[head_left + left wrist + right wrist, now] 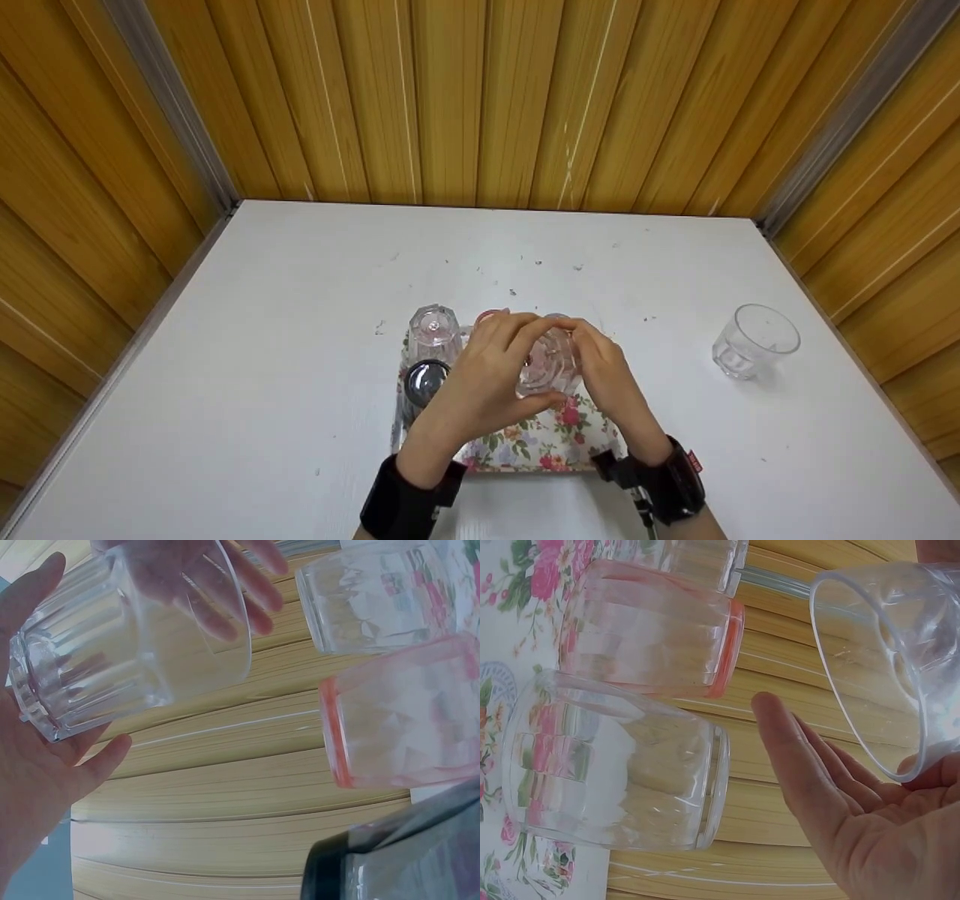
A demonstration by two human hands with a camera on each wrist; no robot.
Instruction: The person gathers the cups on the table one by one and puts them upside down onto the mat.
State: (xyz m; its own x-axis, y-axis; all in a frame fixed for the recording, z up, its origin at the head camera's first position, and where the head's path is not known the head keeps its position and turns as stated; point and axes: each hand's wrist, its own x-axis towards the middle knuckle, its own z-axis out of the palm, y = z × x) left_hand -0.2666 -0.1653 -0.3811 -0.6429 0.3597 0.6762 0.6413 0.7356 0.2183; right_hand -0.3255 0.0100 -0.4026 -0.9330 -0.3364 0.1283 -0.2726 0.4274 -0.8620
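Note:
My left hand (487, 367) holds a clear drinking glass (551, 364) above a floral tray (525, 450). In the left wrist view its thumb and fingers are around the fluted base of that glass (135, 637), and the wide rim points away from the palm. My right hand (611, 367) is at the other side of the glass, its fingers loosely extended beside the rim in the right wrist view. Upside down on the tray stand a pink-tinted glass (652, 630), a clear glass (615, 765), a dark glass (426, 382) and another clear glass (435, 330).
A separate clear glass (754, 341) stands upright on the white table (225, 375), to the right of the tray. Wood-patterned panels (480, 97) enclose the back and both sides. Both wrists wear black bands (412, 499).

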